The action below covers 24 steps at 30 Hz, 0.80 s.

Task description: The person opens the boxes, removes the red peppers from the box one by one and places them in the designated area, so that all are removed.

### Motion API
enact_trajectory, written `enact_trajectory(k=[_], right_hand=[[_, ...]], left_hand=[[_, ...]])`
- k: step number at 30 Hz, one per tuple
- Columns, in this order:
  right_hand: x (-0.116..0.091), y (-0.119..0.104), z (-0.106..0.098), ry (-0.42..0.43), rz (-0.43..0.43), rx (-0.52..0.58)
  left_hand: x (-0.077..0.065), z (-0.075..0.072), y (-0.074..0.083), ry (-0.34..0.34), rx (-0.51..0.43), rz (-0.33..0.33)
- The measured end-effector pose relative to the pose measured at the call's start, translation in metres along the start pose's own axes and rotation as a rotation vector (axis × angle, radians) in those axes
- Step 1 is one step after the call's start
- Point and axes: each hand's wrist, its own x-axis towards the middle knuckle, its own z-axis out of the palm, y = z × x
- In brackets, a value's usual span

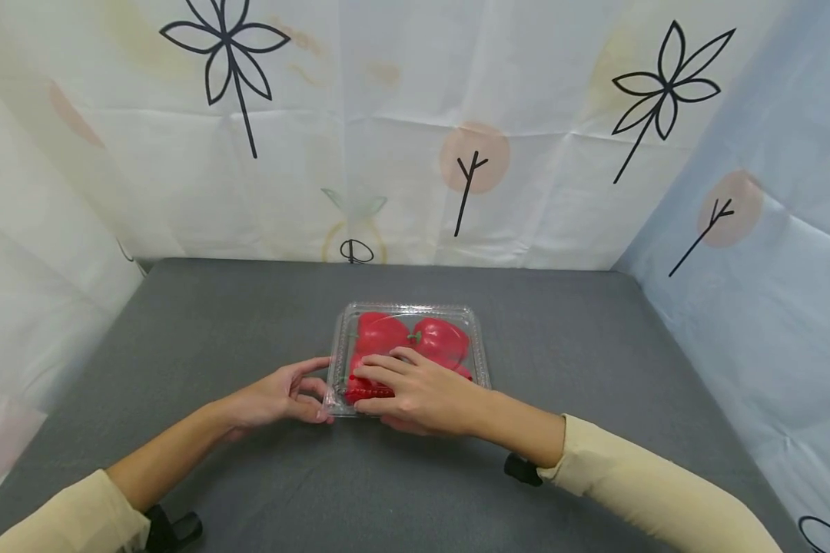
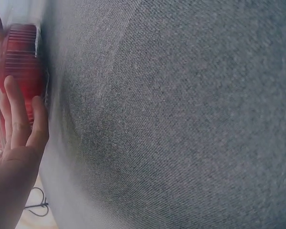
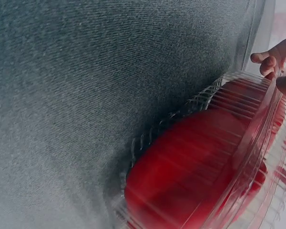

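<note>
A clear plastic clamshell box point(image 1: 483, 361) lies on the grey table with several glossy red bell peppers point(image 1: 443, 338) inside; its lid is down over them. At its left side my left hand point(image 1: 287, 395) touches the edge, fingers loosely spread along the wall. The left wrist view shows those fingers nearly straight against the ribbed side. My right hand point(image 1: 422, 392) rests across the front part of the lid, fingers extended over it and hiding some peppers. In the right wrist view a large red pepper point(image 3: 190, 167) shows through the ribbed wall.
The grey cloth-covered table point(image 1: 595, 346) extends around the box. A white patterned curtain point(image 1: 401, 153) stands behind it, with more fabric at both sides. Dark straps point(image 1: 523, 468) sit by the cream sleeves point(image 1: 636, 484).
</note>
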Motion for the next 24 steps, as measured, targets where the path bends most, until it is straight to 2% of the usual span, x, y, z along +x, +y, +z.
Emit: enact_trajectory(k=[8,17,24], right_hand=[[0.005,-0.002,0.002,-0.013,0.008,0.014],[0.01,-0.006,0.008,0.053,0.017,0.091],[0.013,-0.011,0.013,0.104,0.027,0.083]], left_hand=[[0.001,-0.002,0.0,-0.008,0.001,-0.014],[0.002,-0.002,-0.002,0.015,0.021,0.007],[0.003,0.0,-0.003,0.027,0.018,-0.003]])
